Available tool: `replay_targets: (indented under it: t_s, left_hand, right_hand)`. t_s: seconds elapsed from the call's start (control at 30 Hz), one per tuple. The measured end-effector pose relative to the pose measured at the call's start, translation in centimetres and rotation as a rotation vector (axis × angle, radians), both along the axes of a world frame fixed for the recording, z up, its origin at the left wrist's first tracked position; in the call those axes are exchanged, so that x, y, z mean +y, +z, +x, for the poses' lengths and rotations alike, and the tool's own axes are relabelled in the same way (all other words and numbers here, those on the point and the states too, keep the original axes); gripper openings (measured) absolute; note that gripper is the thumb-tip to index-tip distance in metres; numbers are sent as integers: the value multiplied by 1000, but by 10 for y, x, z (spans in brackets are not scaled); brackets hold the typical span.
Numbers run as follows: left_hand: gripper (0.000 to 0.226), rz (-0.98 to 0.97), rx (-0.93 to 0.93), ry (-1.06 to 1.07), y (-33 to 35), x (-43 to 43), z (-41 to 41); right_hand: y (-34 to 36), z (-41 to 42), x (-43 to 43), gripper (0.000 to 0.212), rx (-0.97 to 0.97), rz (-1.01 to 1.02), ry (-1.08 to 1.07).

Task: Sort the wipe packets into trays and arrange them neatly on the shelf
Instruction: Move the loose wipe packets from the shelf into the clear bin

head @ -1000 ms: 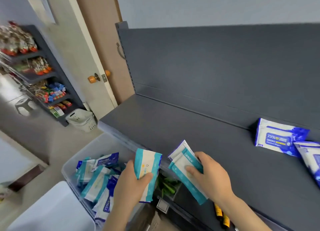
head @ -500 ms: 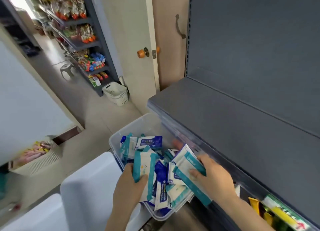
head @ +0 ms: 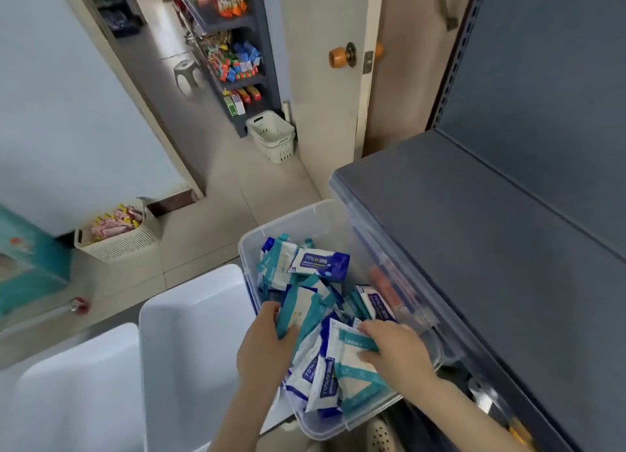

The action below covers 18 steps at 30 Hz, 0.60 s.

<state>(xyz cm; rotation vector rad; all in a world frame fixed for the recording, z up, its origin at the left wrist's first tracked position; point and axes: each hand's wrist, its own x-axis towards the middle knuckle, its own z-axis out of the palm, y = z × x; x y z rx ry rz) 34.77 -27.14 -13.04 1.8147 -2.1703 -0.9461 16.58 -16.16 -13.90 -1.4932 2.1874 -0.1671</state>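
A clear bin (head: 252, 248) sits on the pale tiled floor (head: 216, 194), heaped with wipe packets (head: 338, 302), teal-and-white ones mixed with blue ones; a blue 75% packet (head: 320, 263) lies on top at the bin's far end. At the bin's near end the left hand (head: 267, 346) has its fingers curled round a teal-striped packet (head: 301, 312), and the right hand (head: 396, 350) pinches a teal-edged packet (head: 349, 346) between thumb and fingers, just above the heap. The dark grey shelf (head: 474, 248) runs along the bin's right side, its front lip overhanging the bin's rim. Touching the bin's left side stands a white tray (head: 189, 333), with a second white tray (head: 78, 384) beyond it. Further left of the bin is a cream basket (head: 118, 245) of snacks. Well beyond the bin's far end are a white basket (head: 271, 136), a door with an orange knob (head: 338, 55), a snack rack (head: 237, 62) and a grey stool (head: 186, 75).
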Motion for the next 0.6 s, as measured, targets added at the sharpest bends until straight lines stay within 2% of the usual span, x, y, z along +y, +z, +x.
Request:
replay_targets:
  t_s: [0.07, 0.2, 0.33, 0.5, 0.6]
  left_hand:
    - [21, -6, -48, -26, -9, -4, -10]
    - [39, -27, -197, -87, -29, -6, -29]
    - [40, -25, -279, -88, -42, -8, -35]
    - [40, -26, -324, -125, -46, -7, -37]
    - [41, -6, -269, -129, -47, -10, -32]
  right_hand:
    - [-13, -4, -9, 31, -13, 28, 25]
    - [-37, -13, -19, 28, -41, 83, 37]
    - [-49, -15, -24, 24, -42, 86, 38]
    - [-53, -9, -26, 27, 39, 101, 88]
    - [-55, -5, -22, 38, 52, 96, 81]
